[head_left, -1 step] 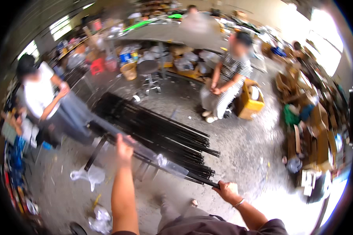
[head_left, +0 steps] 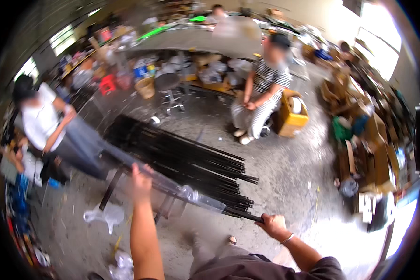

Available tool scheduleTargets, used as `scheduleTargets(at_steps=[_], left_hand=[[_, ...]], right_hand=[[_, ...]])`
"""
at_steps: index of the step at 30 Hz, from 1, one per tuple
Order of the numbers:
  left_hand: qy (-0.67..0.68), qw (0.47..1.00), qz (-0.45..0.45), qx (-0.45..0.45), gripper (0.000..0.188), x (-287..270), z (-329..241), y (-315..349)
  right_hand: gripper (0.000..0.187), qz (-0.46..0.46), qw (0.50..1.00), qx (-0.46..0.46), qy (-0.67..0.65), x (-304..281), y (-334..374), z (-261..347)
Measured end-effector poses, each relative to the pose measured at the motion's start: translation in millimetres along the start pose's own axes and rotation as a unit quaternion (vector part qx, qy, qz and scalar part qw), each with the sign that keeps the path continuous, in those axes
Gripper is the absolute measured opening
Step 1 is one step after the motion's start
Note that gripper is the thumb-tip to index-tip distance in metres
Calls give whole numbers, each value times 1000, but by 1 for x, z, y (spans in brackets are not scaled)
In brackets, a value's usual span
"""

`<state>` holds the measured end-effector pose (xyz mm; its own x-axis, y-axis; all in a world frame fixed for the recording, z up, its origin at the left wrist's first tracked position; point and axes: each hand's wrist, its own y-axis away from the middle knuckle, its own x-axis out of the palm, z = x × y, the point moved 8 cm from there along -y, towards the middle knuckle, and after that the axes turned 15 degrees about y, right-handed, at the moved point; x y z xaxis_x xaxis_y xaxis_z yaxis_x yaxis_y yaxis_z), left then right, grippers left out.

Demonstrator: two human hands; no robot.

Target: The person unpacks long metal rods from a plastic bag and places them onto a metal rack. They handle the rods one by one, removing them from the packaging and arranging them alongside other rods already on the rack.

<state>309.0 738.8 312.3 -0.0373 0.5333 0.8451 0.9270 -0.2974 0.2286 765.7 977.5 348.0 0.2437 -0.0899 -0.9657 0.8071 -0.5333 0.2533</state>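
Observation:
A long clear plastic sleeve (head_left: 207, 202) slants from a co-worker (head_left: 44, 116) at the left toward my right side. That person's hands are at its far end. With my left hand (head_left: 141, 184) I grip the sleeve around its middle; the fingers are partly blurred. My right hand (head_left: 274, 227) is closed around the near end of a black pole (head_left: 247, 215), which sticks out of the sleeve's mouth. Behind the sleeve lies a bundle of black poles (head_left: 172, 151), their ends uneven. What supports the bundle is mostly hidden.
A seated person (head_left: 266, 88) is beside a yellow crate (head_left: 292, 116). A stool (head_left: 168, 84) stands before a large table (head_left: 196, 39). Cardboard boxes (head_left: 373, 149) pile up at the right. White plastic (head_left: 105, 213) and crumpled clear bags (head_left: 122, 262) are on the left floor.
The view has shifted slightly, so most things sit a little farther left. Both hands keep their hold on the sleeve and the pole.

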Motion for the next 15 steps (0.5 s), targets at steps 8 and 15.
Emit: scheduleTargets(at_steps=[8, 15], left_hand=[[65, 990, -37, -120, 59, -67, 52, 18], [73, 974, 78, -199, 30, -15, 112, 42]], right_hand=[[35, 7, 1000, 9, -16, 32, 87, -70], [37, 69, 994, 86, -25, 45, 151, -103]])
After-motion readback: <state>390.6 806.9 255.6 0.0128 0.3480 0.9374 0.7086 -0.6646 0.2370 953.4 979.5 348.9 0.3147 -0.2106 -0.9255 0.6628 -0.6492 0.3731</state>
